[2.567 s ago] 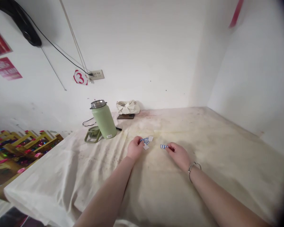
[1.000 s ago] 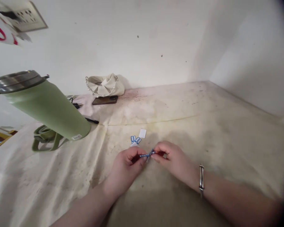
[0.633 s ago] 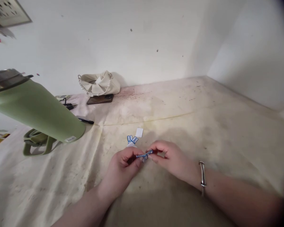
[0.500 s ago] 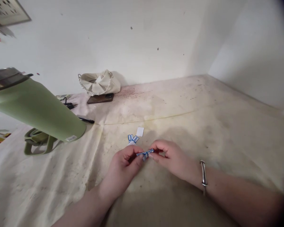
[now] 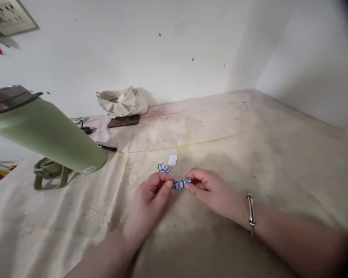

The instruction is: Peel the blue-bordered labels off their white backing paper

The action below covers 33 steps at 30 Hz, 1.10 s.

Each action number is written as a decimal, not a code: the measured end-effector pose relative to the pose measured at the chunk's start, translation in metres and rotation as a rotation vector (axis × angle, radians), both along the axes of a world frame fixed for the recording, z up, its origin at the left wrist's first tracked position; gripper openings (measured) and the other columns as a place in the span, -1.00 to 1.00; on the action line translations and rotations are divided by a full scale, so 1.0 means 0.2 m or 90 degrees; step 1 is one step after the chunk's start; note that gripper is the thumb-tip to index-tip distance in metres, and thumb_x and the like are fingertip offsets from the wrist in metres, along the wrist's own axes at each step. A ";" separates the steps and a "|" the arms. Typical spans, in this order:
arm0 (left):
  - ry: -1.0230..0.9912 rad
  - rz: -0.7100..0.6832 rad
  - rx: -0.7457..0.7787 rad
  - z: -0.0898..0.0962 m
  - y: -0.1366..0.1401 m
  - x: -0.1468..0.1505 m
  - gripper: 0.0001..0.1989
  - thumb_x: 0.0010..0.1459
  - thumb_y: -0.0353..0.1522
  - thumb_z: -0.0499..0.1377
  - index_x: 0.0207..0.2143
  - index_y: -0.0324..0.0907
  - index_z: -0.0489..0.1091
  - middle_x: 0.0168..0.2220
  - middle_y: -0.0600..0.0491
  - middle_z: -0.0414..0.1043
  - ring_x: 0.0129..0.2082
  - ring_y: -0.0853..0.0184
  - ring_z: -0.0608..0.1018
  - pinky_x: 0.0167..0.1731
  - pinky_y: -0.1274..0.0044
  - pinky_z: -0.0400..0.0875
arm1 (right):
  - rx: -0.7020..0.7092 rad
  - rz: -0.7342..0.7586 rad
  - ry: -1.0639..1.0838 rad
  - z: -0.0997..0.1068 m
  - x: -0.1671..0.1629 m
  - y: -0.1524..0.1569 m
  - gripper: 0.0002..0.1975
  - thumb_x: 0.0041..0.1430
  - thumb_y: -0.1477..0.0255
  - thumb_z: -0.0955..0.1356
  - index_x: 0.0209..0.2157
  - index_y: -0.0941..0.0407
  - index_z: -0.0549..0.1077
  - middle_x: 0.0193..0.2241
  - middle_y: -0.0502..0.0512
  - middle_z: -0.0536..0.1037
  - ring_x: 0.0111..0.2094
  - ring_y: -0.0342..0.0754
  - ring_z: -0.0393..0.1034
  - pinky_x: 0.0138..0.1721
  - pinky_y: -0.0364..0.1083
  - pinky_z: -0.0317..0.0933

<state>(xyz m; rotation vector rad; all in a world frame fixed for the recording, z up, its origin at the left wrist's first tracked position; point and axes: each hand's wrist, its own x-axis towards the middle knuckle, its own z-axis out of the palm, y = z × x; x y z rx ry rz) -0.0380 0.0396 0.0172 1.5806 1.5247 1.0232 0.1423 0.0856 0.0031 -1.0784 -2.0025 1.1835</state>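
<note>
Strip with blue frames is over the surface, its ends pinched by the left hand and the right hand. It seems light, thin and easy to crease, so gentle hold at the ends suits it

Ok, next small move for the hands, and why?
Probably ease the right hand off the blue-edged pieces: the left hand pinches their other end, so its grip alone would likely hold them.

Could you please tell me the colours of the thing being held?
The held thing is blue and whitish, best seen in the head view.
</note>
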 end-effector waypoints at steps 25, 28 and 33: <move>0.298 0.173 0.131 0.00 0.05 -0.10 -0.86 0.09 -0.27 0.12 -0.44 -0.14 0.33 -0.59 0.17 0.31 -0.61 0.42 0.33 -0.62 0.58 0.19 | -0.063 -0.063 0.082 0.00 0.00 0.03 -0.86 0.14 0.40 0.24 -0.47 0.11 0.30 -0.60 -0.10 0.21 -0.56 -0.19 0.09 -0.55 -0.18 -0.04; 0.295 0.129 0.147 0.00 0.03 -0.09 -0.92 0.09 -0.32 0.13 -0.41 -0.13 0.37 -0.59 0.16 0.35 -0.60 0.42 0.35 -0.59 0.59 0.22 | -0.066 -0.058 0.097 0.00 0.00 0.03 -0.87 0.14 0.39 0.24 -0.46 0.11 0.31 -0.60 -0.10 0.21 -0.56 -0.18 0.09 -0.55 -0.18 -0.05; 0.400 0.030 0.119 0.00 0.05 -0.08 -0.87 0.07 -0.45 0.10 -0.36 -0.10 0.43 -0.46 0.12 0.46 -0.46 0.36 0.45 -0.47 0.54 0.28 | -0.076 -0.087 0.099 0.02 0.00 0.02 -0.85 0.14 0.38 0.25 -0.48 0.11 0.30 -0.61 -0.11 0.18 -0.57 -0.19 0.07 -0.55 -0.18 -0.05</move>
